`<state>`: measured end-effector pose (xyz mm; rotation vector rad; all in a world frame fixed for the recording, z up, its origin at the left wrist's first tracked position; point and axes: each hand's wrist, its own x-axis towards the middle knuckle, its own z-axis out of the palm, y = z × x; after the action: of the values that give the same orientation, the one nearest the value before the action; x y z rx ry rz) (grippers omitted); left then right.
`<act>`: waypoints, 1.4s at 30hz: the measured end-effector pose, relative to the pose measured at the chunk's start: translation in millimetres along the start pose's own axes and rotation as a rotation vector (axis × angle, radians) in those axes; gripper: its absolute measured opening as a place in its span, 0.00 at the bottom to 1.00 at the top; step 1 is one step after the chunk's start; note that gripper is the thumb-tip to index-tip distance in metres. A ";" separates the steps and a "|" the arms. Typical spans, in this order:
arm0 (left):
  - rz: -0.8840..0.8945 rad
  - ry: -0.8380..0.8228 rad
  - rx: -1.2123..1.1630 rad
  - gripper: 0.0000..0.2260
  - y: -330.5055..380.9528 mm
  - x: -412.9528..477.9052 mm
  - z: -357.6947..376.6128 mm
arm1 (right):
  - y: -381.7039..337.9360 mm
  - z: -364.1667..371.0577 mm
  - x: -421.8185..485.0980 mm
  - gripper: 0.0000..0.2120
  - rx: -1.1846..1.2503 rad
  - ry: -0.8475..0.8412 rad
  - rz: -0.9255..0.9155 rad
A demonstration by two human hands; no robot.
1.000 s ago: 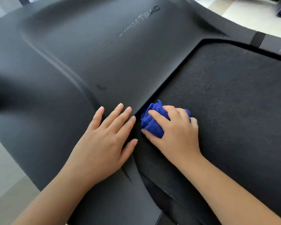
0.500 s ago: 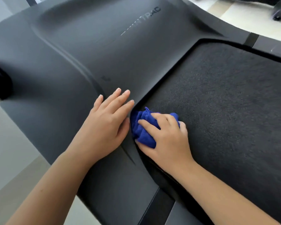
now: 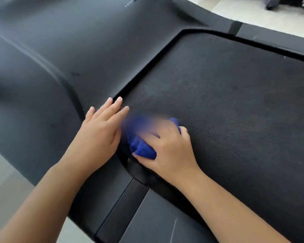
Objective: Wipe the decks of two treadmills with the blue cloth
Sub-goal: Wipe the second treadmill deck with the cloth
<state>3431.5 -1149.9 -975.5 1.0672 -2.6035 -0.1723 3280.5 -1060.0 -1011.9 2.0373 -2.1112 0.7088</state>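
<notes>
Blue cloth (image 3: 142, 146) looks soft, light, bunches easily, so my right hand (image 3: 170, 148) grips the wad from above; left hand (image 3: 98, 135) rests flat.

Bright, soft daylight from the upper right, glaring off pale floor (image 3: 249, 11). Mild sheen on dark cover (image 3: 77, 41). Heavy motion blur over blue cloth (image 3: 142, 146) and fingertips of right hand (image 3: 170, 148). Edges bowed, slightly soft.
</notes>
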 end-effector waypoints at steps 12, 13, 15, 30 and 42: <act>0.095 -0.168 0.098 0.25 53.3 -9.8 29.6 | 103.6 -98.5 -126.6 0.24 -0.147 0.021 0.324; 0.057 -0.173 0.074 0.25 52.5 -10.3 29.6 | 94.5 -91.6 -116.5 0.24 -0.153 0.030 0.340; 0.024 -0.165 0.057 0.25 53.7 -10.7 29.2 | 70.6 -70.8 -89.0 0.24 -0.149 0.036 0.317; 0.035 -0.159 0.141 0.24 49.7 -12.7 38.9 | 56.9 -47.5 -73.0 0.23 -0.042 0.047 0.105; -0.015 -0.129 0.079 0.22 52.3 -10.2 40.2 | 74.0 14.7 88.6 0.24 -0.069 -0.061 0.260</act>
<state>3390.2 -1105.9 -1003.8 1.1381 -2.7383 -0.1468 3204.6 -1148.1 -1007.3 1.7911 -2.4275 0.6028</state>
